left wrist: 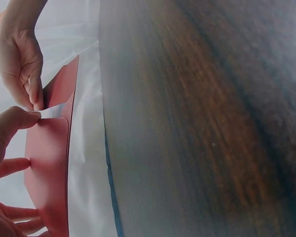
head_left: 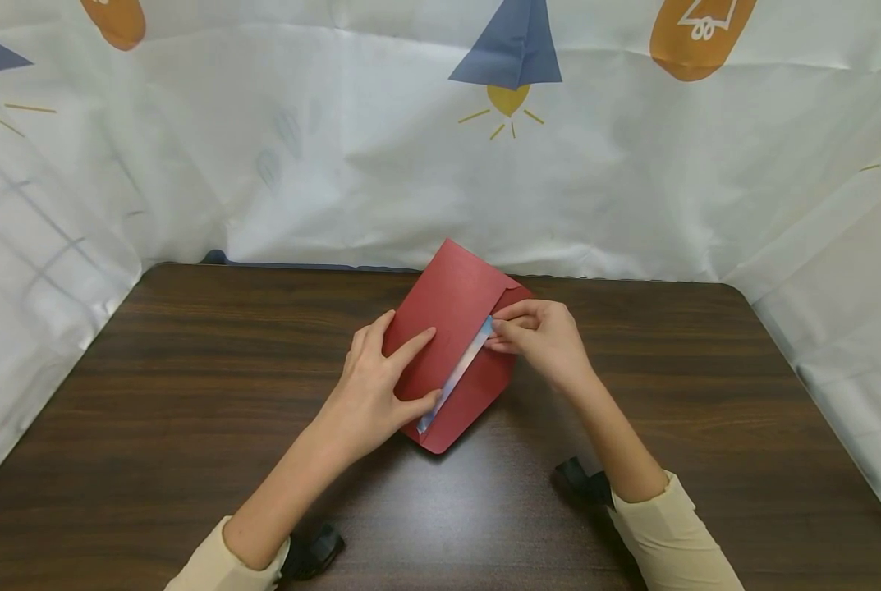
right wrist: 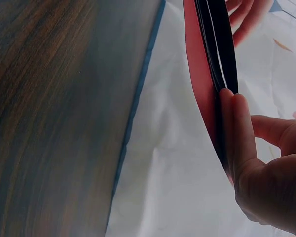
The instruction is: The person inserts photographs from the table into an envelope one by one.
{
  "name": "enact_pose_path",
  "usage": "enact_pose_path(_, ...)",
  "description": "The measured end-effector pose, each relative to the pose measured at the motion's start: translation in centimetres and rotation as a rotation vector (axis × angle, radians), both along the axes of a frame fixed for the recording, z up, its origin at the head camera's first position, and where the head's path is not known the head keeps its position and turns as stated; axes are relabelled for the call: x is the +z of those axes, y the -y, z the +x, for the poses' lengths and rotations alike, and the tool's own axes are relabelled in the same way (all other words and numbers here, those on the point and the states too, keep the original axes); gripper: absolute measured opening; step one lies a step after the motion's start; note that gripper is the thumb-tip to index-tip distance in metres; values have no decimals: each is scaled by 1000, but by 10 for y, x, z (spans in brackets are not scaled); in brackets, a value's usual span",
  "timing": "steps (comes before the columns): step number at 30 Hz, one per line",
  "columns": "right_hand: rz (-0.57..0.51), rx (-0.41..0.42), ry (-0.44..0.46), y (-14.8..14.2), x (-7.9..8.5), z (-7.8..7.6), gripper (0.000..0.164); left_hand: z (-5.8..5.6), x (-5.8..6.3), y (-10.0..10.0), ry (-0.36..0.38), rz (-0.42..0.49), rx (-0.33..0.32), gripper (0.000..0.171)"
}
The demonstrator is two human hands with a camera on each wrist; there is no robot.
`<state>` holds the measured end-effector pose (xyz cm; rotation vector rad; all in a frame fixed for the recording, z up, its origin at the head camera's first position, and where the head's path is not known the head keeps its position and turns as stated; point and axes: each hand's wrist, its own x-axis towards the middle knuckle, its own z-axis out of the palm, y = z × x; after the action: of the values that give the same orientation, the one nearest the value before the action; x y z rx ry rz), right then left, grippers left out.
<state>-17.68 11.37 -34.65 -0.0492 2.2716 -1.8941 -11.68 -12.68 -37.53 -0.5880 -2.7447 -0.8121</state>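
A red envelope [head_left: 447, 308] is held slanted over the middle of the table, its flap folded out to the right. A blue-and-white slip of paper [head_left: 464, 368] shows as a narrow strip along the envelope's mouth. My left hand [head_left: 373, 386] grips the envelope by its left side, thumb by the paper at the mouth and index finger on the red front. At the upper end of the mouth, my right hand [head_left: 547, 332] pinches the paper's edge between thumb and fingers. In the right wrist view, fingertips [right wrist: 227, 98] of that hand reach into the dark opening.
The dark wood-grain table [head_left: 211, 394] extends around both arms. Behind it and at both sides hangs a white sheet [head_left: 381, 164] printed with lamps and bulbs. Black wrist devices [head_left: 313, 552] sit below both forearms, near the cream sleeves [head_left: 669, 533].
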Motion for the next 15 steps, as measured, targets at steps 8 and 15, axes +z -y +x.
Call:
enact_pose_path(8, 8, -2, -10, 1, -1, 0, 23, 0, -1, -1, -9, -2, -5, 69)
enact_pose_path(15, 12, -7, -16, 2, -2, 1, 23, 1, -1, -2, -31, -5, -22, 69)
